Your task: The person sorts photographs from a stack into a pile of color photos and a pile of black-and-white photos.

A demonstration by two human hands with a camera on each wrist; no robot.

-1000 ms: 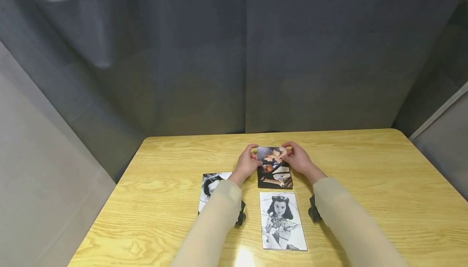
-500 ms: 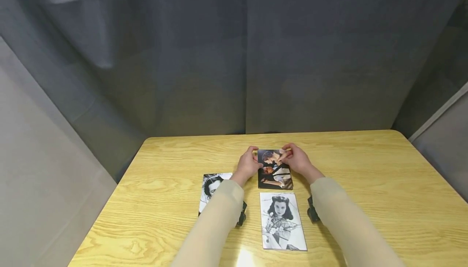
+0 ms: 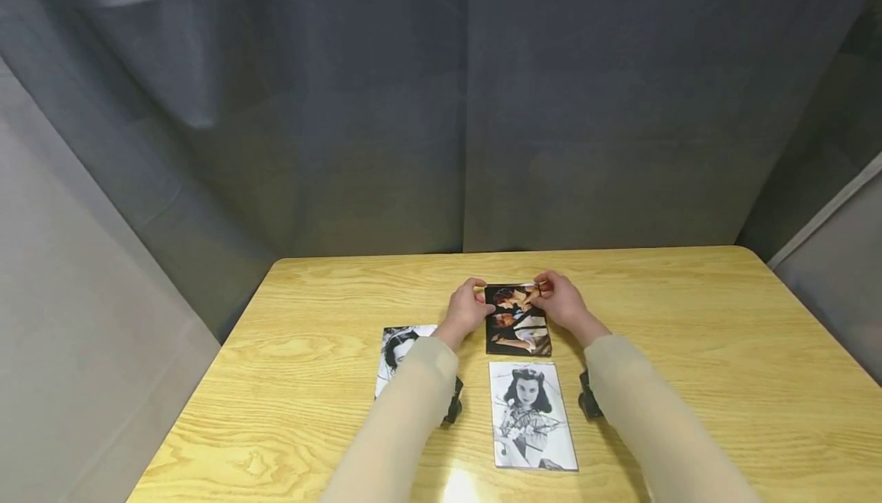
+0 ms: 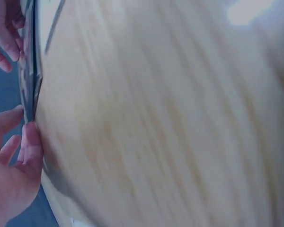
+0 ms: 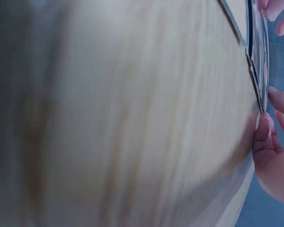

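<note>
A colour photo (image 3: 518, 328) sits near the middle of the wooden table (image 3: 689, 334), its far edge raised a little. My left hand (image 3: 471, 305) pinches its far left corner and my right hand (image 3: 560, 302) pinches its far right corner. The left wrist view shows the colour photo (image 4: 32, 71) edge-on against the tabletop, with my left hand (image 4: 20, 151) at its corner. In the right wrist view the colour photo (image 5: 258, 61) is also edge-on, my right hand (image 5: 274, 142) curled at its corner.
A black-and-white portrait photo (image 3: 532, 416) lies flat just nearer than the colour one. Another black-and-white photo (image 3: 394, 350) lies to the left, partly under my left sleeve. Grey curtains close off the table's far and side edges.
The colour photo's raised far edge has come down toward the table, and both hands have sunk slightly with it. The other photos have not moved.
</note>
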